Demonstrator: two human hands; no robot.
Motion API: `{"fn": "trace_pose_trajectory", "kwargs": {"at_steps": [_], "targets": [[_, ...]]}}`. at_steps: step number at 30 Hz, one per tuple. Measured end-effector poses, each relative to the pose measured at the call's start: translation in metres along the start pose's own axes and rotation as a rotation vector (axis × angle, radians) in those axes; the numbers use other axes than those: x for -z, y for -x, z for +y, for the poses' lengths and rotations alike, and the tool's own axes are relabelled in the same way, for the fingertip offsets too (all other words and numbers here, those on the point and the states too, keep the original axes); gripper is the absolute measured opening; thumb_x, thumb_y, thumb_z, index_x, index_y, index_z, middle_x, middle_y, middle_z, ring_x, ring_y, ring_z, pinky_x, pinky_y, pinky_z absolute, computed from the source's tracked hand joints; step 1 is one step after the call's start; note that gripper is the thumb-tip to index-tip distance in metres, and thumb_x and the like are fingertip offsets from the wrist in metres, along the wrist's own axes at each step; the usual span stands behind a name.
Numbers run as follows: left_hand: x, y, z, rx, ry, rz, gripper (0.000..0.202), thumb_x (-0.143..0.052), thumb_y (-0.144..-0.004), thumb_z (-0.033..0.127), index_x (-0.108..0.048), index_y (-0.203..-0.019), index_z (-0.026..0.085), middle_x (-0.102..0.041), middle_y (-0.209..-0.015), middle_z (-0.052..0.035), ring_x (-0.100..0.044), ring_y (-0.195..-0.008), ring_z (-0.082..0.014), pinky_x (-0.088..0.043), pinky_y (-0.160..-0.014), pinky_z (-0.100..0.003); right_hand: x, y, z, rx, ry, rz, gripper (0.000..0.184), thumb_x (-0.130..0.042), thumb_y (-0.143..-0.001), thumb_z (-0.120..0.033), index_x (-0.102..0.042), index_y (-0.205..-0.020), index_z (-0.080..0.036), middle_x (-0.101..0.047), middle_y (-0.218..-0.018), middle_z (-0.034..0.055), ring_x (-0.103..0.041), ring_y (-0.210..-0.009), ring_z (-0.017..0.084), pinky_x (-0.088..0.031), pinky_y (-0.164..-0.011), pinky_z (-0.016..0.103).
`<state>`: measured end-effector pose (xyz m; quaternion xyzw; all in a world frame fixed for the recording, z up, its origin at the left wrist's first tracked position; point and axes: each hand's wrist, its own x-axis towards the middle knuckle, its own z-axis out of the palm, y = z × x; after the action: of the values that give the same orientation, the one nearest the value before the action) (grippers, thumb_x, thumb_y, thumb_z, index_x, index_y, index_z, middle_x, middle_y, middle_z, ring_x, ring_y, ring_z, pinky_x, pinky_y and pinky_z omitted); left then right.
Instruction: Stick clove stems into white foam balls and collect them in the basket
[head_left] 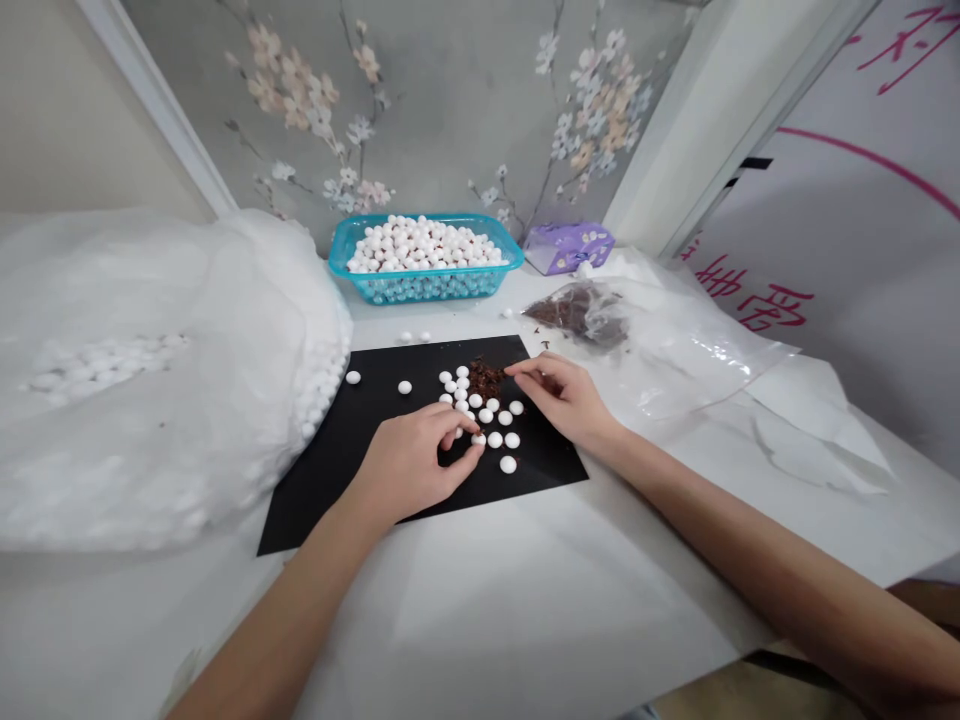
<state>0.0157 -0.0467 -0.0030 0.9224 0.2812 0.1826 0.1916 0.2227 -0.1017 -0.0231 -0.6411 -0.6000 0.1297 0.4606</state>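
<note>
A black mat [352, 470] lies on the white table. Several small white round pieces [491, 415] are scattered on it beside a little heap of dark brown bits [486, 378]. My left hand [412, 465] rests on the mat with thumb and fingers pinched at one white piece near the cluster. My right hand [566, 395] hovers at the mat's right edge, fingers curled and pinched right by the brown heap; what they hold I cannot make out.
A turquoise basket [424, 285] full of white pieces stands at the back. A large white plastic bag [150, 380] of pieces fills the left. A clear bag with brown material [592, 315] lies right. A purple box [568, 247] sits behind it.
</note>
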Motion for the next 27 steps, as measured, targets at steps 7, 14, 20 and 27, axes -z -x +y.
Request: {"fn": "trace_pose_trajectory", "kwargs": {"at_steps": [7,14,20,27], "targets": [[0.001,-0.001,0.002,0.025,-0.013,0.062,0.02,-0.051,-0.081,0.035,-0.061,-0.095,0.023,-0.054,-0.07,0.0038,-0.051,-0.058,-0.009,-0.037,-0.055,-0.021,-0.001,-0.004,0.009,0.026,0.096,-0.168,0.019,-0.051,-0.084,-0.021,-0.069,-0.092,-0.022,-0.052,-0.077,0.0009,-0.044,-0.054,0.008,-0.036,-0.052,0.024],[0.005,-0.005,-0.013,0.209,-0.288,0.332,0.025,-0.042,-0.086,0.025,-0.058,-0.105,0.02,-0.058,-0.097,-0.0055,-0.056,-0.088,-0.0205,-0.043,-0.066,-0.028,0.002,-0.004,0.009,0.045,0.141,-0.194,0.017,-0.055,-0.08,-0.02,-0.067,-0.092,-0.022,-0.054,-0.079,0.0002,-0.038,-0.048,0.006,-0.033,-0.048,0.023],[0.004,-0.005,-0.02,0.22,-0.372,0.254,0.022,-0.043,-0.085,0.021,-0.062,-0.096,0.018,-0.059,-0.098,-0.0062,-0.056,-0.088,-0.0228,-0.043,-0.072,-0.033,0.001,-0.004,0.01,0.032,0.162,-0.133,0.008,-0.059,-0.079,-0.023,-0.066,-0.079,-0.019,-0.048,-0.065,-0.0023,-0.038,-0.048,0.007,-0.033,-0.049,0.023],[0.008,-0.004,-0.025,0.398,-0.281,0.289,0.022,-0.041,-0.088,0.025,-0.059,-0.1,0.019,-0.061,-0.101,-0.0056,-0.058,-0.078,-0.0196,-0.038,-0.057,-0.029,0.001,-0.004,0.009,0.018,0.17,-0.139,0.009,-0.058,-0.08,-0.023,-0.064,-0.075,-0.018,-0.051,-0.067,-0.0011,-0.04,-0.05,0.008,-0.034,-0.049,0.024]]}}
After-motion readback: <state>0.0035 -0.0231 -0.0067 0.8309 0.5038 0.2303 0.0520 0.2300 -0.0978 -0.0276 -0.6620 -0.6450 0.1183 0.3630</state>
